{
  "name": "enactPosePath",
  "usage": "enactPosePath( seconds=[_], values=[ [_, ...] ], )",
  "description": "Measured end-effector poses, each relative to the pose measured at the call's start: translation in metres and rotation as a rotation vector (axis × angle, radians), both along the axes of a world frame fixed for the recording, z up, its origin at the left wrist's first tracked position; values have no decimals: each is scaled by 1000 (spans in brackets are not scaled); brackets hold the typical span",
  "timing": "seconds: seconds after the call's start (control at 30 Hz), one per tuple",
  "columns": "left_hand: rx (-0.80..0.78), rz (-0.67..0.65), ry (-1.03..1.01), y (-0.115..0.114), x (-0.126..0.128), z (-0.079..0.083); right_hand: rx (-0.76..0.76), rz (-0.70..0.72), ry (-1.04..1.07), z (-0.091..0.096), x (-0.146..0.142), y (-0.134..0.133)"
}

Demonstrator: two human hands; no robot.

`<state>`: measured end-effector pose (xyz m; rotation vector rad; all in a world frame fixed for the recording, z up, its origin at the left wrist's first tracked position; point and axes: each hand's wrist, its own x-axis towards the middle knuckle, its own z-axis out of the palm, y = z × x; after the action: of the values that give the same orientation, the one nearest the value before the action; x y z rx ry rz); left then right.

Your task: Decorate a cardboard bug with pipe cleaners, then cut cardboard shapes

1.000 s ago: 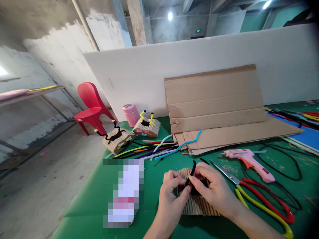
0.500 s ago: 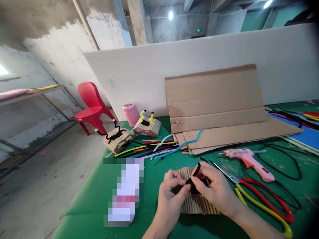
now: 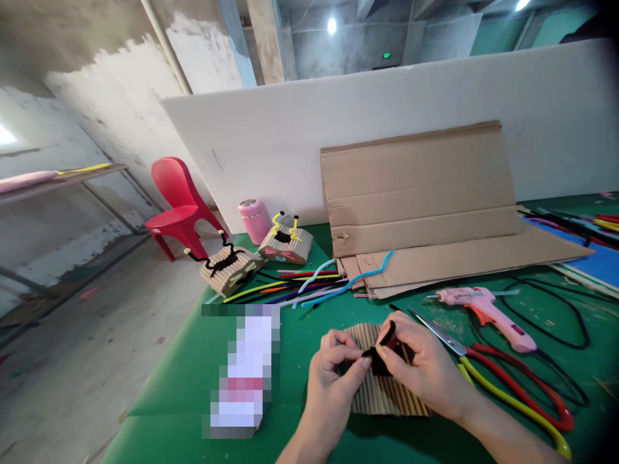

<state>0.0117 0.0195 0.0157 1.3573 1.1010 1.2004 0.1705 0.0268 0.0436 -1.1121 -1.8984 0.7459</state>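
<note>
A corrugated cardboard piece [image 3: 387,398] with a dark patch in its upper middle lies on the green table under both hands. My left hand [image 3: 336,374] pinches one end of a black pipe cleaner [image 3: 388,335] over that dark patch. Thumb and fingers of my right hand [image 3: 416,361] are closed on the same pipe cleaner, whose free end curls upward. Part of the cardboard is hidden behind my fingers. Just right of my right hand lie scissors [image 3: 520,386] with red and yellow handles.
A pink glue gun [image 3: 493,312] lies right, its black cord looping. Cardboard sheets [image 3: 420,193] lean on a white panel. Pipe cleaners [image 3: 300,287] lie behind my hands. Two corrugated pieces with antennae [image 3: 232,265] and a pink cylinder [image 3: 255,221] stand back left. A pixelated object [image 3: 244,374] lies left.
My right hand has shifted slightly right, and the upper end of the black pipe cleaner has moved right and bent more. My left hand keeps its pinch almost in place.
</note>
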Motion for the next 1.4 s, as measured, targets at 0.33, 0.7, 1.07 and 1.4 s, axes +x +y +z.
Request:
enactPosePath(
  seconds=[0.33, 0.7, 1.07, 1.4],
  values=[
    [-43, 9, -28, -1, 0, 0, 18, 40, -16, -4, 3, 0],
    [58, 5, 116, -1, -1, 6, -19, 17, 37, -5, 4, -3],
    [0, -29, 252, 3, 3, 24, -4, 7, 14, -4, 4, -2],
    [-108, -115, 215, 9, 1, 26, 1, 22, 11, -3, 5, -3]
  ],
)
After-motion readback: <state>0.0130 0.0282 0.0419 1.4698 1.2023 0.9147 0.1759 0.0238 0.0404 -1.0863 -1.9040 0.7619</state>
